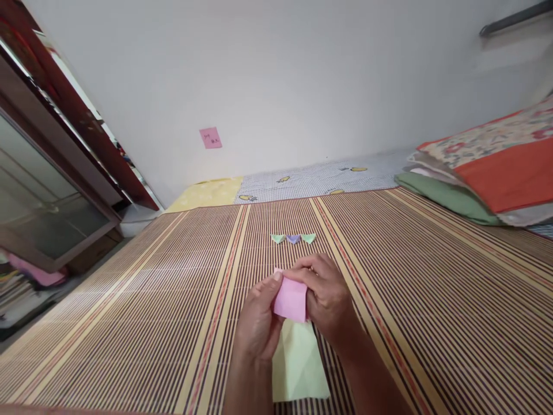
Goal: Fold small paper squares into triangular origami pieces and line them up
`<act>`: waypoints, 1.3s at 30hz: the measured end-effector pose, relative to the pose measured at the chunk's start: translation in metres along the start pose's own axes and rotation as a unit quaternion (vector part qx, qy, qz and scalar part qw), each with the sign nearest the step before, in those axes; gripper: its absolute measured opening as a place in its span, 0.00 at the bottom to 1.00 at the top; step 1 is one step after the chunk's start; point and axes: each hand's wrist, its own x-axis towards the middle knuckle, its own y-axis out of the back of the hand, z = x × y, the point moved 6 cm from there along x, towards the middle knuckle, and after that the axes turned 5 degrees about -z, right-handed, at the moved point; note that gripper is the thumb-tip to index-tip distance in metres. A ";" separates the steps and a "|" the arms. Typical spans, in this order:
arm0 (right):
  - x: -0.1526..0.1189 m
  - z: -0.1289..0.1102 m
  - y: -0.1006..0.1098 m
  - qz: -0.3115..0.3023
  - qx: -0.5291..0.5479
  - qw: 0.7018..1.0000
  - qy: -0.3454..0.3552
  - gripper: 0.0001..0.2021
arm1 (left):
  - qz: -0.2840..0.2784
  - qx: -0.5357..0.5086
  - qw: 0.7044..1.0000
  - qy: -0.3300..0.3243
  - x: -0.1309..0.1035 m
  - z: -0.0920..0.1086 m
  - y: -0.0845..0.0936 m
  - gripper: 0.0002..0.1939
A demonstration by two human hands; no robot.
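Note:
A small pink sheet of paper [291,301] is held up between both hands, its face toward me. My left hand [260,314] pinches its left edge, with the thumb near the top corner. My right hand [325,291] grips the top and right side, fingers bent over the upper edge. Beneath the hands, a pale yellow-green sheet of paper [299,366] with faint creases lies on the striped mat. Beyond them sit three small folded paper pieces in a row: a green one [277,238], a purple one [294,238] and another green one [308,238].
The striped mat [151,323] covers the bed. Folded bedding [505,173] in orange, floral and green lies at the right. A checked cloth [298,184] runs along the white wall, where a pink note [210,138] is stuck. A framed glass panel [38,190] stands at left.

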 end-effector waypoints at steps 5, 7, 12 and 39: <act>-0.003 0.015 0.003 -0.036 0.114 0.989 -0.089 0.17 | 0.028 0.009 0.998 -0.052 0.004 0.004 0.008 0.14; -0.007 0.028 0.004 -0.026 0.178 0.967 -0.181 0.14 | 0.036 0.023 0.996 -0.077 0.004 0.004 0.011 0.13; -0.013 0.034 -0.009 -0.070 0.241 0.931 -0.265 0.07 | 0.079 0.059 0.987 -0.129 0.002 0.003 0.014 0.12; -0.019 0.043 -0.019 -0.040 0.343 0.889 -0.300 0.09 | 0.067 0.094 0.981 -0.153 0.002 0.006 0.012 0.11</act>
